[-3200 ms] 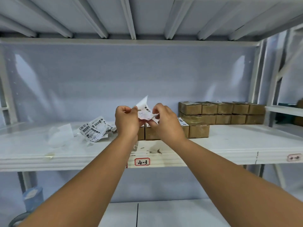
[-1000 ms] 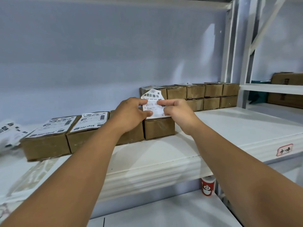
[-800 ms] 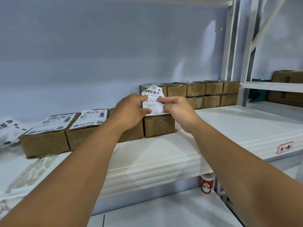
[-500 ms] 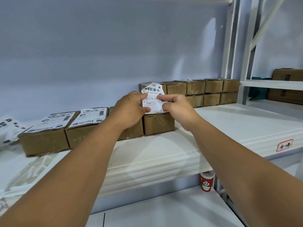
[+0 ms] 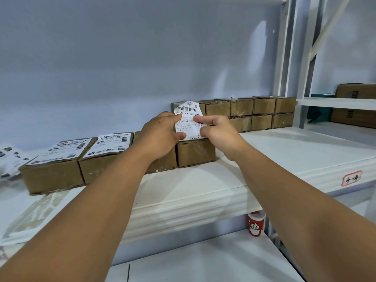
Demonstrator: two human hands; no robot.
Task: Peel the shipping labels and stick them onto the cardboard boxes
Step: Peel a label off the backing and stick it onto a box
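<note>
On the white shelf (image 5: 284, 151), left hand (image 5: 160, 135) and right hand (image 5: 219, 133) each pinch a label (image 5: 188, 119) upright over a bare box (image 5: 196, 152) (lower edge meeting its top), likely to square it before pressing.

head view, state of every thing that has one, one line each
shipping label, bottom edge on the box, top curling up
box under the label, closed, label not pressed flat yet
left hand, pinching the label's left side
right hand, pinching its right side
two boxes at left, closed, labels flat on top
stacked boxes behind, closed, no labels seen
red cup, upright
</note>
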